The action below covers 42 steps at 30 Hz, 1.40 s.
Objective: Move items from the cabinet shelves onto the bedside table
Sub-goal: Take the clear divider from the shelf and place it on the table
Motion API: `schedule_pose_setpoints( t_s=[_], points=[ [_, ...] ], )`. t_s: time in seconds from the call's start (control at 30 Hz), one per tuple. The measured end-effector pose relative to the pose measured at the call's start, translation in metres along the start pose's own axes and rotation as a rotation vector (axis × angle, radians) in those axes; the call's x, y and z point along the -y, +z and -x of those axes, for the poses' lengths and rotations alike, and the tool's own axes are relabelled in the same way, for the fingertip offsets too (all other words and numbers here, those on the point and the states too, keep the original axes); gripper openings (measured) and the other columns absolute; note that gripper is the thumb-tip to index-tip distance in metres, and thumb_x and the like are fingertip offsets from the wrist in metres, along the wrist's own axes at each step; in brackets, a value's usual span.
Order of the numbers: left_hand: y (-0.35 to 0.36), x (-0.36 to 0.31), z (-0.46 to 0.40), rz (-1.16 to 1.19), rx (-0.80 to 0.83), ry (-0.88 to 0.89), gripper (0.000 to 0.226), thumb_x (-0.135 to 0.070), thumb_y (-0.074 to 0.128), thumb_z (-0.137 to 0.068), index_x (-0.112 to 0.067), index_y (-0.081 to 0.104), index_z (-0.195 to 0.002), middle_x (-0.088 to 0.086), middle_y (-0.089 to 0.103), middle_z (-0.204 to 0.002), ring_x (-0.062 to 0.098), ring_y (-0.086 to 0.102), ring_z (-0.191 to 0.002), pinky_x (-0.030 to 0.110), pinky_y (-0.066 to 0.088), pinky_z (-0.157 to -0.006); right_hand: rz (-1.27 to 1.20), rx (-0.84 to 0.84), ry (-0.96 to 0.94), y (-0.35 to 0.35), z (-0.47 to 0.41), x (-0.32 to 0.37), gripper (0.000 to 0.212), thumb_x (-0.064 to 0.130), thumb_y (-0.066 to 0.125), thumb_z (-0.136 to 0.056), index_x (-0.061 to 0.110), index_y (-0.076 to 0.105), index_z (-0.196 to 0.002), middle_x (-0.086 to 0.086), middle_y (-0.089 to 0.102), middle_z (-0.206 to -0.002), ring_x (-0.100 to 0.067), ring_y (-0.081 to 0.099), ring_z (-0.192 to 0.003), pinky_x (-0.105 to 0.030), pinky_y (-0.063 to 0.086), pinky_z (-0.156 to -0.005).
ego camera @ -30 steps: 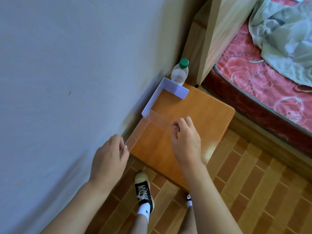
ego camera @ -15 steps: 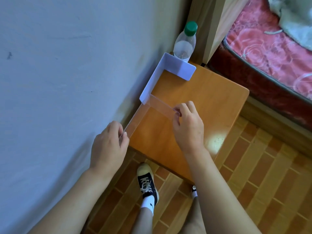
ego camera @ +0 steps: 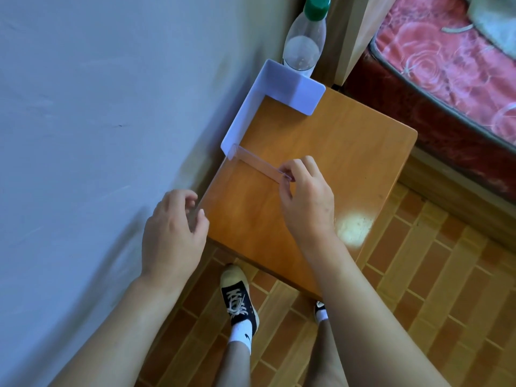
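Note:
A clear plastic L-shaped panel (ego camera: 258, 166) stands on the wooden bedside table (ego camera: 335, 163), one wing along the wall side and the other across the top. My right hand (ego camera: 304, 196) pinches the free end of the cross wing. At the near end of the wall-side wing is my left hand (ego camera: 173, 233), blurred, with its fingers and thumb loosely apart. A white L-shaped panel (ego camera: 282, 88) stands upright at the table's far left corner, touching the clear one.
A plastic bottle with a green cap (ego camera: 305, 43) stands behind the white panel by the wooden bed frame (ego camera: 354, 37). The bed with red bedding (ego camera: 446, 79) lies to the right. The wall (ego camera: 97, 107) runs along the left. My feet stand on the tiled floor (ego camera: 418, 289).
The view moved closer over the table. The clear panel now sits against the white panel's end. My left hand's grip on the panel's near end has loosened; my right hand kept its pinch.

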<state>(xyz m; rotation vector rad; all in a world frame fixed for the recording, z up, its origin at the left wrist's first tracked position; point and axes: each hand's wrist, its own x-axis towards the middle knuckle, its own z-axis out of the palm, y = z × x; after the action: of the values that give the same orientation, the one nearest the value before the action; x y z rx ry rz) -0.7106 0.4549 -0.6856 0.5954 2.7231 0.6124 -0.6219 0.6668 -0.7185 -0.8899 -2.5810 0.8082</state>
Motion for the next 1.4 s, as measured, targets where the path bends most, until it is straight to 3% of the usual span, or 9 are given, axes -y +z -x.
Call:
schedule_pose_setpoints(
  t_s=[0.23,0.4,0.67,0.8,0.9,1.23,1.4],
  points=[
    [0.002,-0.018,-0.045,0.025,0.086,0.105,0.049,-0.018,0.057,-0.102,-0.011,0.048,-0.15,0.008,0.059,-0.141,0.027,0.057,-0.128,0.045,0.051,-0.102,0.013,-0.016,-0.012,0.003,0.002,0.002,0.012,0.005,0.064,-0.098,0.014,0.068,-0.105,0.006,0.059,-0.101,-0.012,0.057,-0.082,-0.022,0.045,-0.06],
    [0.007,-0.024,-0.066,-0.022,0.147,0.136,0.055,-0.017,0.052,-0.106,-0.012,0.039,-0.159,0.007,0.05,-0.157,0.026,0.046,-0.144,0.037,0.04,-0.116,0.021,-0.021,-0.009,0.006,0.001,0.005,0.012,0.005,0.065,-0.097,0.014,0.068,-0.104,0.005,0.058,-0.098,-0.013,0.056,-0.079,-0.016,0.036,-0.059],
    [0.007,-0.014,-0.069,-0.01,0.16,0.187,0.05,-0.013,0.049,-0.106,-0.014,0.046,-0.156,0.002,0.054,-0.154,0.021,0.048,-0.141,0.03,0.037,-0.115,0.005,-0.008,-0.006,0.01,-0.002,0.011,0.012,0.005,0.066,-0.096,0.013,0.069,-0.104,0.003,0.06,-0.098,-0.013,0.058,-0.081,-0.007,0.032,-0.062],
    [0.007,-0.013,-0.071,0.002,0.16,0.179,0.05,-0.011,0.05,-0.105,-0.014,0.047,-0.155,0.003,0.054,-0.154,0.021,0.049,-0.141,0.025,0.032,-0.114,0.003,-0.005,-0.02,0.01,-0.005,0.009,0.012,0.005,0.066,-0.096,0.013,0.069,-0.104,0.004,0.06,-0.099,-0.014,0.058,-0.082,-0.019,0.042,-0.062],
    [0.008,-0.013,-0.07,0.003,0.164,0.171,0.05,-0.012,0.05,-0.105,-0.014,0.047,-0.155,0.002,0.053,-0.155,0.02,0.048,-0.142,0.022,0.03,-0.112,-0.002,-0.001,-0.028,0.01,-0.007,0.008,0.012,0.004,0.066,-0.097,0.013,0.069,-0.105,0.003,0.06,-0.1,-0.015,0.059,-0.083,-0.02,0.044,-0.063],
    [0.004,-0.016,-0.067,0.039,0.192,0.122,0.054,-0.014,0.051,-0.104,-0.018,0.042,-0.158,0.0,0.05,-0.158,0.018,0.048,-0.144,0.028,0.036,-0.114,-0.007,0.022,-0.054,0.011,-0.01,0.005,0.011,0.005,0.065,-0.097,0.012,0.069,-0.104,0.003,0.06,-0.098,-0.015,0.059,-0.082,-0.025,0.048,-0.062],
    [-0.002,-0.02,-0.062,0.041,0.191,0.073,0.057,-0.019,0.055,-0.103,-0.02,0.042,-0.158,-0.001,0.049,-0.159,0.02,0.048,-0.144,0.034,0.04,-0.114,-0.004,0.074,-0.045,0.005,-0.011,0.003,0.017,0.007,0.07,-0.095,0.012,0.07,-0.111,0.002,0.061,-0.102,-0.014,0.061,-0.085,-0.019,0.043,-0.063]
  ],
)
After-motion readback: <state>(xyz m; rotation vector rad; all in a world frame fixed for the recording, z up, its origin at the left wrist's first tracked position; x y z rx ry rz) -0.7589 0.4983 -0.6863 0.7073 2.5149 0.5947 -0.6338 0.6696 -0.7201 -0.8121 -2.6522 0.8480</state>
